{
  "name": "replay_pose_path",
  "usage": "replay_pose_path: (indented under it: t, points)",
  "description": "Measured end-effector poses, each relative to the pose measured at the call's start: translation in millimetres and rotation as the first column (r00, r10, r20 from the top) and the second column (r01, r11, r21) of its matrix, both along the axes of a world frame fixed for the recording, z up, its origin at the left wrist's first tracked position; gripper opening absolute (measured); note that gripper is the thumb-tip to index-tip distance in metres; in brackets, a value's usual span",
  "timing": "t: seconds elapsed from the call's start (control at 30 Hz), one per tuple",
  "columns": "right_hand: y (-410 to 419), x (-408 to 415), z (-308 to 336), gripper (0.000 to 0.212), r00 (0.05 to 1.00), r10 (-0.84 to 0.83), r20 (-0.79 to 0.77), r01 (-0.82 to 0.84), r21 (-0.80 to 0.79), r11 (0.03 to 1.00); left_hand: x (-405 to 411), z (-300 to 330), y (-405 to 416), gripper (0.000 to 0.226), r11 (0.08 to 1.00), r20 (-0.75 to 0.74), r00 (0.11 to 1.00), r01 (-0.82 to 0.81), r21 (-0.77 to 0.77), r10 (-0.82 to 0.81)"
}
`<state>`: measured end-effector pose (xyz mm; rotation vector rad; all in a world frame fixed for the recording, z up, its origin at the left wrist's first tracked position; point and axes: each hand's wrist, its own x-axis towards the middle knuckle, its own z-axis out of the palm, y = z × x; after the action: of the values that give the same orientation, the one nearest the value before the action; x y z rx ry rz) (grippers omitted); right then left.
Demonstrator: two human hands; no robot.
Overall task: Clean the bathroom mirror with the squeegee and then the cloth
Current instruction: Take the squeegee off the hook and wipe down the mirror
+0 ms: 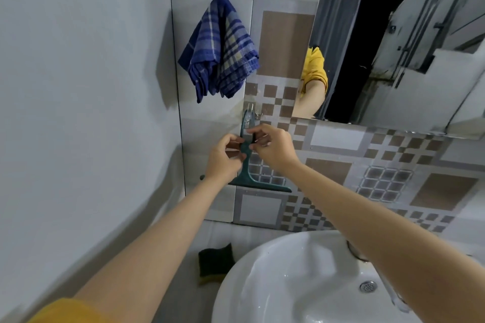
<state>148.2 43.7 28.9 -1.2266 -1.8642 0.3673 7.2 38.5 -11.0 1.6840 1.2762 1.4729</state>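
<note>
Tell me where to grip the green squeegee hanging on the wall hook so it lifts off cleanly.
Grip the squeegee by its narrow upright handle, just above the wide blade, coming from the front. The handle's top loops over the hook, so it likely lifts upward. The left hand and right hand already pinch it there.

A white sink (244, 278) sits low right, with a dark sponge (215, 262) just left of its rim.
</note>
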Motion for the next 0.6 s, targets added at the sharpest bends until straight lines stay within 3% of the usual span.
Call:
replay_pose_path:
  t: [0.43,0.6]
  points:
    - [-34.2,4.7,55.1,0.034,1.0,0.027,-0.014,-0.025,0.135,0.991,9.9,50.4,-44.7,0.025,0.987,0.152,0.987,-0.064,0.145,0.041]
    - [-54.8,32.0,73.7,0.042,0.973,-0.063,0.221,-0.019,0.353,0.936,16.4,72.2,-59.1,0.023,0.982,0.095,0.995,0.006,0.188,-0.024]
